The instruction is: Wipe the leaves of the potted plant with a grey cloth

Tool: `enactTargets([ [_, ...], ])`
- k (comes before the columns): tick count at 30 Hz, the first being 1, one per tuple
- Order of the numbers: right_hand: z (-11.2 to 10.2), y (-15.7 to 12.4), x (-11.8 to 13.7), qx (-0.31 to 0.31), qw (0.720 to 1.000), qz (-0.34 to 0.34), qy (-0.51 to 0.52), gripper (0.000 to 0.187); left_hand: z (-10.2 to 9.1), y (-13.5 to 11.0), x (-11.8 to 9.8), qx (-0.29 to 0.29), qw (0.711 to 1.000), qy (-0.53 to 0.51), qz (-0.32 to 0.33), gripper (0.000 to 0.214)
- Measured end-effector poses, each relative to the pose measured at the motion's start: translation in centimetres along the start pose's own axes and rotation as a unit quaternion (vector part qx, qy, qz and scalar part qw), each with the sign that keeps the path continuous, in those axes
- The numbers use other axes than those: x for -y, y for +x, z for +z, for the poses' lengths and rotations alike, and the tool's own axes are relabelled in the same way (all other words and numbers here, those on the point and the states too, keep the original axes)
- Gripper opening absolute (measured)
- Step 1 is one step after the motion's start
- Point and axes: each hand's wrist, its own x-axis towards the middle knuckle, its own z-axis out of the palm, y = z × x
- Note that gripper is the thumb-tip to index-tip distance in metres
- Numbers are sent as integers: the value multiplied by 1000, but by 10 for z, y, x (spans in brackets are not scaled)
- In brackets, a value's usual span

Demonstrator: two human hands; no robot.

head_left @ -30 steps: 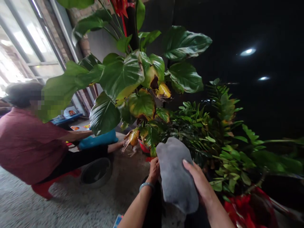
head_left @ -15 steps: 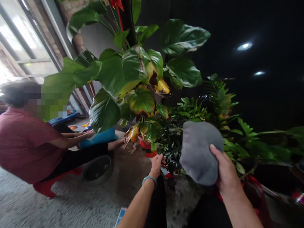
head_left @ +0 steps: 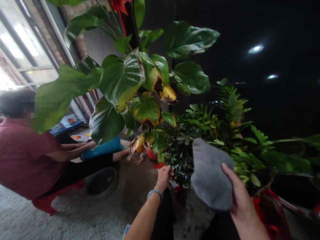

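Observation:
A folded grey cloth [head_left: 212, 175] hangs in my right hand [head_left: 241, 190], the thumb lying across its face and the other fingers behind it. My left hand [head_left: 163, 176], with a bracelet [head_left: 156, 195] at the wrist, has its fingers curled at the left edge of a dark small-leaved plant [head_left: 181, 151]. Those fingers look pinched on its leaves, but the tips are partly hidden. The cloth is held up just right of this plant, in front of more green foliage. Above stands a big-leaved plant [head_left: 122, 78] with some yellowed, browned leaves [head_left: 147, 108].
To the left a person in a dark red shirt [head_left: 27, 160] sits on a red stool [head_left: 46, 203], hands by a blue item [head_left: 103, 148]. A dark round tub [head_left: 101, 183] stands on the concrete floor. At the lower right is a red pot or bag [head_left: 272, 213].
My right hand and the cloth have come down slightly, and the cloth has changed shape, its top narrower. My left hand stays by the plant. The view has shifted a little.

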Motion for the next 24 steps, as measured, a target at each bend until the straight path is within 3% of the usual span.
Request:
enactTargets([
  [2, 16, 18, 12, -3, 998, -19, 54, 25, 0, 0, 2, -4, 1000, 15, 14, 46],
  [5, 25, 25, -12, 28, 995, 88, 36, 17, 3, -1, 2, -16, 998, 39, 36, 48],
  [7, 14, 13, -44, 46, 984, 174, -11, 19, 4, -1, 1, -19, 998, 47, 46, 50],
  [9, -5, -4, -70, 51, 975, 209, -54, 25, 5, -1, 0, -16, 997, 55, 59, 51],
  [11, -24, -16, -76, 42, 976, 197, -82, 32, 5, 0, 0, -11, 996, 60, 63, 51],
  [14, -32, -13, -42, -9, 993, 107, -55, 36, 6, 1, 3, -11, 997, 57, 49, 49],
  [17, -14, 9, 4, -62, 998, -3, 13, 29, 8, 1, 6, -8, 998, 49, 37, 47],
  [19, 2, 22, 13, -64, 998, 8, 21, 25, 9, 1, 6, 2, 999, 45, 31, 46],
  [21, 11, 24, -3, -47, 997, 61, 8, 20, 9, 0, 5, 10, 998, 47, 27, 47],
  [24, 3, 8, -53, 13, 990, 141, -27, 23, 6, 0, 1, 9, 998, 53, 38, 49],
])
